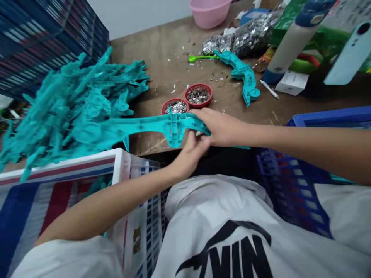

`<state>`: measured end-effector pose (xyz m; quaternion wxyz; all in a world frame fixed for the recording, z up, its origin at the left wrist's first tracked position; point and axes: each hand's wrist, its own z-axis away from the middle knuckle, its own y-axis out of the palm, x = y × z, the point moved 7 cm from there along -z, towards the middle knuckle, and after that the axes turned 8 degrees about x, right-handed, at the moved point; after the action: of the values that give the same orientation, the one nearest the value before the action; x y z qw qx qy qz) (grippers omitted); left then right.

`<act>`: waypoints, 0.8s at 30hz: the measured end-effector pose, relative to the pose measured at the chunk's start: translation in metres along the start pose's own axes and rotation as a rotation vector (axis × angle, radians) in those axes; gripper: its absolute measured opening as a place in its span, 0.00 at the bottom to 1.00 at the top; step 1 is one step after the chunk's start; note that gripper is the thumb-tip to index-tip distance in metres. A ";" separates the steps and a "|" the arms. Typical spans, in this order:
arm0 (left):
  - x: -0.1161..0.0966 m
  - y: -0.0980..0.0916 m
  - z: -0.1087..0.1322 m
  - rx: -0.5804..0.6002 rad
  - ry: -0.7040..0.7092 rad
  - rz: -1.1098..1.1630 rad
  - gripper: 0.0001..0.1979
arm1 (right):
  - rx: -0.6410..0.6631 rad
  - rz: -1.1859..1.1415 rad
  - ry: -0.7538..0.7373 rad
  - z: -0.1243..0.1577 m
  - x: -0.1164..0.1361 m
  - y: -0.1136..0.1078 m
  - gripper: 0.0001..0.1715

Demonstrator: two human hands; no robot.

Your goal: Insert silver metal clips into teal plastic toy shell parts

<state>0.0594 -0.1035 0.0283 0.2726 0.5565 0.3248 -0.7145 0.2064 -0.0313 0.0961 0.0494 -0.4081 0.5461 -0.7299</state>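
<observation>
A long teal plastic part, ribbed on the side that shows, lies level across the table's front edge. Its curved right end is held by my right hand, fingers wrapped over it from behind. My left hand comes up from below and closes on the same end, its fingertips against my right hand. A small pale bit shows between the hands, too small to name. Just behind the part stand two red baskets: one basket holds small metal pieces, the other basket shinier ones.
A heap of teal parts covers the table's left side beside a dark blue crate. Another teal part, bags of metal pieces, a bottle and a phone are at right. Crates flank my lap.
</observation>
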 end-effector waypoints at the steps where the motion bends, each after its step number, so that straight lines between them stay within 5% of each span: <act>1: 0.002 0.013 0.006 0.095 0.004 -0.106 0.43 | 0.049 0.023 0.039 0.001 -0.011 0.007 0.43; 3: -0.001 0.032 0.015 0.327 0.054 -0.334 0.47 | 0.159 0.076 0.122 0.001 -0.037 0.021 0.40; 6: -0.016 0.037 0.013 0.607 0.306 -0.776 0.32 | 0.286 0.122 0.199 -0.006 -0.071 0.039 0.38; 9: -0.019 0.008 -0.021 0.518 0.449 -1.187 0.33 | 0.379 0.141 0.205 -0.021 -0.087 0.045 0.38; 12: 0.004 -0.029 -0.060 0.394 0.274 -1.362 0.37 | 0.368 0.284 0.185 -0.048 -0.102 0.023 0.26; 17: 0.041 -0.048 -0.068 0.561 -0.036 -1.366 0.45 | 0.080 0.373 0.226 -0.123 -0.160 -0.038 0.19; 21: 0.033 -0.049 -0.062 0.579 -0.090 -1.334 0.46 | 0.113 0.296 0.277 -0.167 -0.215 -0.031 0.17; 24: 0.029 -0.052 -0.061 0.569 -0.131 -1.302 0.45 | 0.133 0.243 0.272 -0.173 -0.229 -0.020 0.18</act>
<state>0.0513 -0.0236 -0.0014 -0.3464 0.2552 0.3750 -0.8211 0.2529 0.2265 -0.0239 0.0896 -0.2325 0.5436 -0.8015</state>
